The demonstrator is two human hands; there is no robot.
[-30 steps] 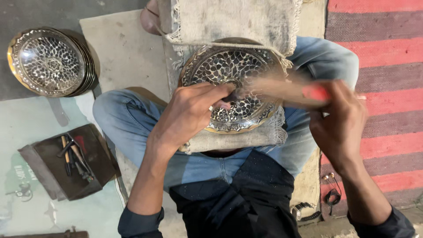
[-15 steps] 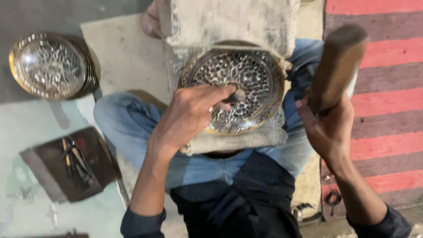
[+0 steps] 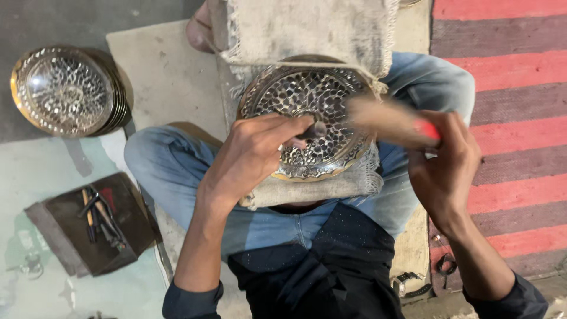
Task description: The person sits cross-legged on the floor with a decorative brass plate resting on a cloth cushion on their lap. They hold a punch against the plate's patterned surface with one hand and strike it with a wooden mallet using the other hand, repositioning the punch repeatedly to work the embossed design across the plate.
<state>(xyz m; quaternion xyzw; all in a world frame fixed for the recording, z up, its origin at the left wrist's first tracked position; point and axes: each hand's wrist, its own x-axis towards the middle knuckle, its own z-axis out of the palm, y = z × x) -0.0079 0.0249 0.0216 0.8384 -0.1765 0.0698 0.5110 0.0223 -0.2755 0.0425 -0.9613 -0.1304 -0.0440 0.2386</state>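
Metal punch in left hand grip — tip on embossed plate.

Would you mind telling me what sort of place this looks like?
Probably a floor-level metal craft workshop: an embossed metal plate rests on burlap over the person's lap, finished plates are stacked nearby, and small punches lie on a tray.

my right hand has swung the wooden mallet down — half a second ago it stood raised beside the plate, now it blurs across the plate's right side.
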